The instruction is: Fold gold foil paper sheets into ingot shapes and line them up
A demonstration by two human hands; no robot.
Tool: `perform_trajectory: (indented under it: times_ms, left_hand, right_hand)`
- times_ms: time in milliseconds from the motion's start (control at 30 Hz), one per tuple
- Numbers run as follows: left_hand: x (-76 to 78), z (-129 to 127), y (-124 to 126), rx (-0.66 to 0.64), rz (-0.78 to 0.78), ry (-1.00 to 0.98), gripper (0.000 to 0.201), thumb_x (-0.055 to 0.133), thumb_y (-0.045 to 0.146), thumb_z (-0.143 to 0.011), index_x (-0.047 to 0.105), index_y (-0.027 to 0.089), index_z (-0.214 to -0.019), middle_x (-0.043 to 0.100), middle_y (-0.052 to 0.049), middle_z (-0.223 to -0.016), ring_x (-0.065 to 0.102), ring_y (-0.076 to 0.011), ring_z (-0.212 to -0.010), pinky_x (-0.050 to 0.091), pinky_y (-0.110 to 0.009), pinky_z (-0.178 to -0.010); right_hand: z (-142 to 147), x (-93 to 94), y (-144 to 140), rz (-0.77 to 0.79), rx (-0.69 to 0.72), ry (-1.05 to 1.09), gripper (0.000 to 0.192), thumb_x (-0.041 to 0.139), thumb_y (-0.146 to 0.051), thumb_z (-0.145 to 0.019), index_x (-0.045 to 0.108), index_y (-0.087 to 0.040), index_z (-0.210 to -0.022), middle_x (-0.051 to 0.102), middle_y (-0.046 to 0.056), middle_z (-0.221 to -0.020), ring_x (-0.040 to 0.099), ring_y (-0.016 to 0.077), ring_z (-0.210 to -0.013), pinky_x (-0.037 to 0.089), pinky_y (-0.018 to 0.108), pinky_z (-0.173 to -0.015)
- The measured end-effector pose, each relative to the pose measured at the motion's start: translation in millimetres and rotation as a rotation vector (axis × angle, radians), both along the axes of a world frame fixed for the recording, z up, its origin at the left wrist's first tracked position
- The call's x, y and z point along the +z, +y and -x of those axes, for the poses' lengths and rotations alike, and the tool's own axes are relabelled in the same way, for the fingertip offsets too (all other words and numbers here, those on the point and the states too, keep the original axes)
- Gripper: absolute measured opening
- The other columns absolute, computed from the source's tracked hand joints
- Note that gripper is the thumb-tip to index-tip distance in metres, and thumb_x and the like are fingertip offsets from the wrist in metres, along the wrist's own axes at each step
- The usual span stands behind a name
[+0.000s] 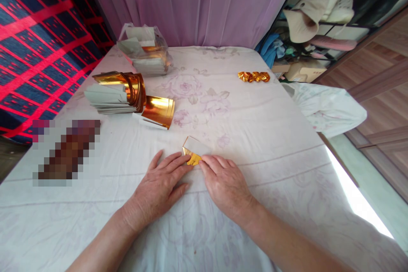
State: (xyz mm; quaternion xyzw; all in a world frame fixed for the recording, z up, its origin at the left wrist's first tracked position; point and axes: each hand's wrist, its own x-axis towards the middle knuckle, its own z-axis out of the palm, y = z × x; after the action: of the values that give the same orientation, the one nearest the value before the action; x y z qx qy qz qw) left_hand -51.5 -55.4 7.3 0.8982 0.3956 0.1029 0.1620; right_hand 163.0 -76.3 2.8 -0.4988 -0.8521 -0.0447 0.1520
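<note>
A small piece of gold foil paper (193, 159), partly folded with its white back (195, 145) showing, lies on the table in front of me. Spread flat on the cloth, my left hand (159, 182) touches the paper's left lower edge with its fingertips and has its thumb apart. At the paper's right lower corner, my right hand (225, 180) has its fingers drawn together, pinching the edge. The fingertips hide part of the fold.
Stacked gold foil sheets (116, 97) stand at the left, beside a few loose curved sheets (159, 110). Behind them is a clear plastic bag (143, 51) of more sheets. Folded gold pieces (254, 77) sit in a row at the back right. A blurred patch (66, 153) covers something at the left.
</note>
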Motion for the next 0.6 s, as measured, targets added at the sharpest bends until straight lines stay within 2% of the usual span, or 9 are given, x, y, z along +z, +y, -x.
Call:
perform_trajectory:
  times_ms: [433,600]
  left_hand:
    - [1.2,-1.8,-1.5,0.019,0.019,0.002,0.039,0.056,0.032,-0.092,0.054,0.030,-0.131,0.052,-0.002,-0.145,0.043,-0.0257,-0.135,0.012,-0.057,-0.118]
    - [0.8,-3.0,-3.8,0.018,0.015,0.012,0.043,0.057,0.031,-0.091,0.053,0.030,-0.134,0.050,-0.003,-0.147,0.041,-0.0273,-0.136,0.009,-0.058,-0.118]
  right_hand:
    - [-1.8,-4.9,0.4,-0.040,-0.029,0.074,0.023,0.050,-0.010,-0.089,0.069,-0.013,-0.101,0.070,0.012,-0.106,0.063,0.0219,-0.091,0.053,0.034,-0.082]
    - [-3.7,-1.0,1.8,-0.035,-0.020,0.066,0.029,0.048,-0.012,-0.090,0.067,-0.012,-0.112,0.068,0.013,-0.111,0.062,0.0218,-0.092,0.053,0.035,-0.083]
